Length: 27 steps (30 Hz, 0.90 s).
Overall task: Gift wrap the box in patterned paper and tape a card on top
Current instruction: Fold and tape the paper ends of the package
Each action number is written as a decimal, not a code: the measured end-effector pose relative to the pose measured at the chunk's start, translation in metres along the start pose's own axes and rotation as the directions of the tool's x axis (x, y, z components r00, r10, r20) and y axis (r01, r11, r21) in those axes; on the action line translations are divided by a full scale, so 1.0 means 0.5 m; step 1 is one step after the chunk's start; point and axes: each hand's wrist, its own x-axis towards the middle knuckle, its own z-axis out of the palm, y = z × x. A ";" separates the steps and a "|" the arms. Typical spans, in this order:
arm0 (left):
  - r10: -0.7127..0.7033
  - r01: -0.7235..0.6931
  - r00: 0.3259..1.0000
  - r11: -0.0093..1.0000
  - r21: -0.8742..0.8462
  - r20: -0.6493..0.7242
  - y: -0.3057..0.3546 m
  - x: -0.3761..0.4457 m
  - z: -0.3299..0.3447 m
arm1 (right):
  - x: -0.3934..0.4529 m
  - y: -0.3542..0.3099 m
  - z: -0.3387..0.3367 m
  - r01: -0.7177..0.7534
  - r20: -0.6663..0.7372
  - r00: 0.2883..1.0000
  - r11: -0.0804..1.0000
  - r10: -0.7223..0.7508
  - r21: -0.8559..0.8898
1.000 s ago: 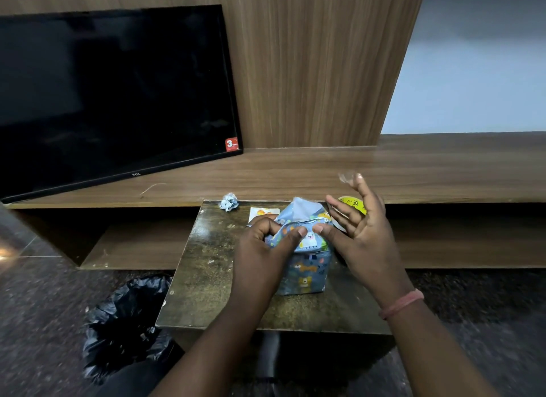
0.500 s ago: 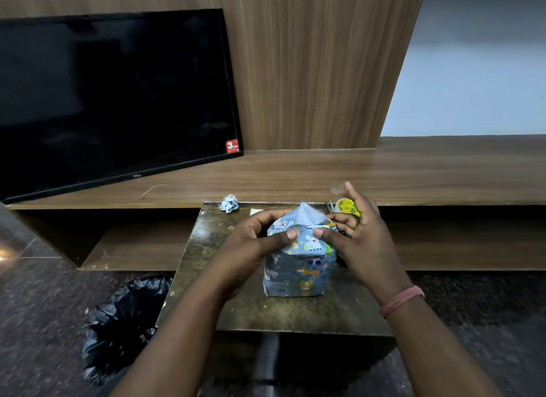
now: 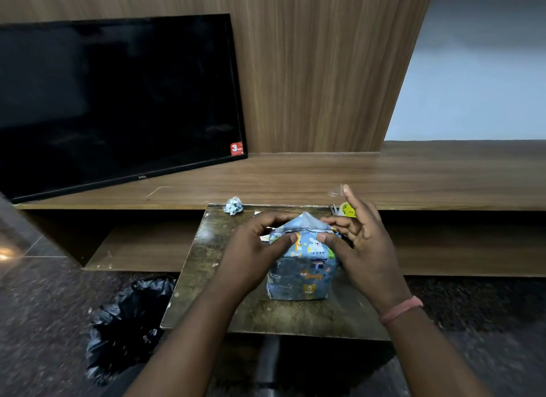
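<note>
A box wrapped in blue animal-print paper (image 3: 302, 274) stands on a small dark table (image 3: 206, 263). Its top flap rises in an unfolded point. My left hand (image 3: 254, 254) grips the box's upper left side, thumb pressing the front fold. My right hand (image 3: 359, 243) holds the upper right side with thumb and curled fingers, while its index finger sticks up with a clear piece of tape (image 3: 335, 192) on the tip. A yellow tape roll (image 3: 347, 209) lies behind my right hand. A white card edge (image 3: 257, 213) peeks out behind my left hand.
A crumpled ball of paper (image 3: 234, 205) sits at the table's far left corner. A black bin bag (image 3: 127, 322) stands on the floor to the left. Behind the table runs a wooden shelf (image 3: 325, 177) carrying a leaning television (image 3: 118, 101).
Both hands have closed in on the top of the box, pressing the paper folds down. The right hand lowered from an open raised pose, tape still on its index finger.
</note>
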 end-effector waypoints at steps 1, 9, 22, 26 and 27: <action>0.014 -0.014 1.000 1.000 0.005 0.009 0.003 0.003 0.000 | 0.000 0.000 0.001 0.000 -0.007 1.000 1.000 0.000 0.005; 0.120 -0.095 0.989 0.961 0.258 -0.082 0.003 0.015 0.014 | 0.004 -0.001 0.008 -0.016 -0.062 0.998 1.000 0.017 0.015; 0.311 -0.301 0.950 0.914 0.271 0.004 -0.030 0.014 0.008 | -0.005 -0.017 -0.009 0.101 0.050 0.994 0.995 -0.100 -0.019; 0.326 -0.318 0.945 0.901 0.295 0.021 -0.026 0.014 0.004 | -0.008 -0.033 -0.008 0.124 0.037 0.992 0.992 -0.123 -0.030; 0.349 -0.341 0.937 0.887 0.311 0.031 -0.027 0.012 0.003 | -0.009 -0.033 -0.002 0.130 0.031 0.991 0.991 -0.129 -0.041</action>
